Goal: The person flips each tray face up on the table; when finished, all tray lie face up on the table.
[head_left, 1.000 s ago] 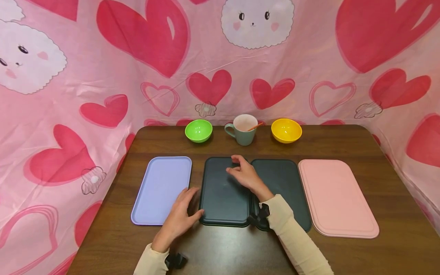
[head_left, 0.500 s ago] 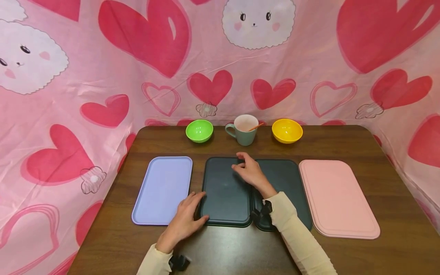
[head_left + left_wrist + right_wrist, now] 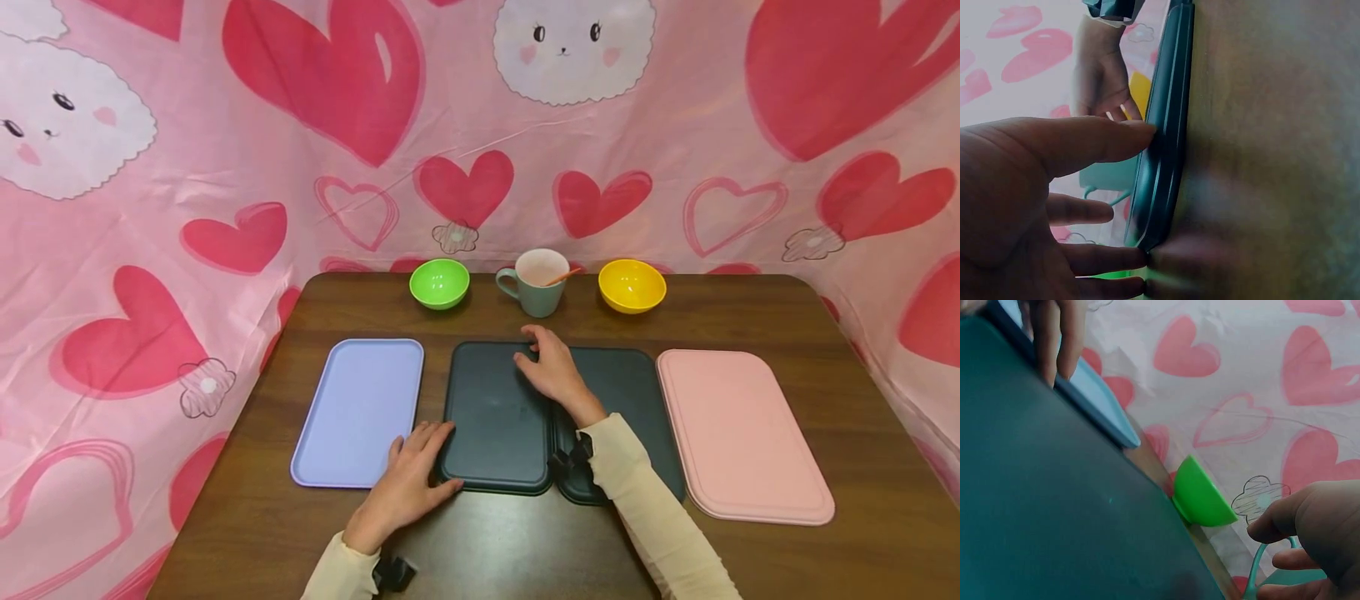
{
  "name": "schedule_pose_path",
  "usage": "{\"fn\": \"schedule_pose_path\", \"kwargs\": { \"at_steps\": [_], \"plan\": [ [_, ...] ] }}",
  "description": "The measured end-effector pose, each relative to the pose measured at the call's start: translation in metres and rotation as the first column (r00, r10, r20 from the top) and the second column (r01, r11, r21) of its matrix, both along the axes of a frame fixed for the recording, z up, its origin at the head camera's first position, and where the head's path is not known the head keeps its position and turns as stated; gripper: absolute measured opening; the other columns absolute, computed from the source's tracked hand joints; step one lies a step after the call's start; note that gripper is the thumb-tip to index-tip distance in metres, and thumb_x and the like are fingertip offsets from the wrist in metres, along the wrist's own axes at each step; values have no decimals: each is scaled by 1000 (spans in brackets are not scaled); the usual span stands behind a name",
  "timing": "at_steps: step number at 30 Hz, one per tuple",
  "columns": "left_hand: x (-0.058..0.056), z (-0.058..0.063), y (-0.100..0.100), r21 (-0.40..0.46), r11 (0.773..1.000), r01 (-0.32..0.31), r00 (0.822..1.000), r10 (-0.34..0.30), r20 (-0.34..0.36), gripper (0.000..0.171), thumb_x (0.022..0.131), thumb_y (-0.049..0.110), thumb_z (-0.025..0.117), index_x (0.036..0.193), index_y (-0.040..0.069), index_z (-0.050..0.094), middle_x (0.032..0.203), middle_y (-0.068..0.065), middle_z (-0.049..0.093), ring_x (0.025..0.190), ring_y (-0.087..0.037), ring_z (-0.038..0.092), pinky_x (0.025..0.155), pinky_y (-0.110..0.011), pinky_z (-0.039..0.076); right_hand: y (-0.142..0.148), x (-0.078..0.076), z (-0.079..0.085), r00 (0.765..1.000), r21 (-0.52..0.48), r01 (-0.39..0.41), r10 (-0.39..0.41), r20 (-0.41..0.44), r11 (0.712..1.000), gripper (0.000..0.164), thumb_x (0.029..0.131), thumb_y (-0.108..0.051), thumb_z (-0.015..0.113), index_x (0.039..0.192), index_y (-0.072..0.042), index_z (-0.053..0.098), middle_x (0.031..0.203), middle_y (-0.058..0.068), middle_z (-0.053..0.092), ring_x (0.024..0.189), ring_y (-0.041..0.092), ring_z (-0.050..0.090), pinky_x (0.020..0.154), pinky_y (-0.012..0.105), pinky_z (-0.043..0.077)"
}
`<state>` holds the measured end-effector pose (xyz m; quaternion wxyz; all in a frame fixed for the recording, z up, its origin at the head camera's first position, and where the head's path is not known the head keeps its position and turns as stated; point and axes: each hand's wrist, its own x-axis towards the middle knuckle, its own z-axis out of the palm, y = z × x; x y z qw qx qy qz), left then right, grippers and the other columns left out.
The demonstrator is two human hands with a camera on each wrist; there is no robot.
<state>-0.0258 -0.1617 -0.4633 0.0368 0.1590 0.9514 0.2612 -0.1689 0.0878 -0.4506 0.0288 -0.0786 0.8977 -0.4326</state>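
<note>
pink heart-print cloth (image 3: 337,92) hangs behind a dark brown wooden table (image 3: 870,533), so that's the backdrop, lol. from the head view: lavender tray (image 3: 363,408), left dark tray (image 3: 495,425), right dark tray (image 3: 633,392) and pink tray (image 3: 742,433) run left to right, with a green bowl (image 3: 439,286), a grey-green mug (image 3: 537,296) holding something thin and orange (image 3: 562,277), and a yellow bowl (image 3: 632,287) along the back. compared with a second ago, the left hand (image 3: 411,479) is closer in at the left dark tray's near left corner, and the right hand (image 3: 552,367) has shifted from above that tray's middle toward its far right corner. my read: the work centers on this tray, with hands now at opposite corners. left wrist view: the thumb is on the tray's edge, fingers pretty straight around the corner, so it's touching, not clamped. right wrist view: the left hand's fingertips meet the tray's side up top, while the right hand has thumb and fingers apart, loosely bent, nothing between them. can't tell if it's touching the tray.
</note>
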Motion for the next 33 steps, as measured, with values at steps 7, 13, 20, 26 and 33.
{"fn": "schedule_pose_path", "kwargs": {
  "at_steps": [7,13,20,26,33],
  "plan": [
    [1,-3,0,-52,998,18,1000,-17,16,77,78,32,85,143,8,52,146,-25,51,140,-47,42,106,-75,27,0,-3,-5,997,109,-1,10,-78,994,49,92,-21,65,137,-5,54,142,18,56,130,35,55,110,51,43],
    [1,-4,0,-71,997,22,1000,-21,15,76,77,33,86,142,10,54,149,-25,49,141,-47,41,105,-76,27,-1,-6,-11,994,185,-19,38,-102,983,43,93,-20,65,133,-4,59,140,18,57,128,36,56,109,53,44],
    [2,-3,0,-80,996,26,999,-24,26,75,78,33,85,143,10,53,149,-26,48,142,-47,40,106,-77,27,-3,-7,-16,989,306,-38,79,-125,951,33,94,-20,65,123,-6,64,137,19,58,123,39,58,104,60,40],
    [2,-2,0,-98,995,27,999,-24,33,75,79,34,84,143,10,53,150,-25,47,142,-47,40,105,-76,27,-2,-6,-18,989,346,-51,96,-116,937,33,95,-22,64,125,-8,64,137,16,60,126,39,55,107,67,26],
    [1,-2,0,-108,994,33,999,-28,43,80,77,38,85,145,11,51,150,-26,47,142,-46,40,105,-77,27,0,0,-21,985,395,-66,124,-122,916,39,97,-26,63,133,-13,62,142,16,59,132,39,51,110,70,21]
  ]
}}
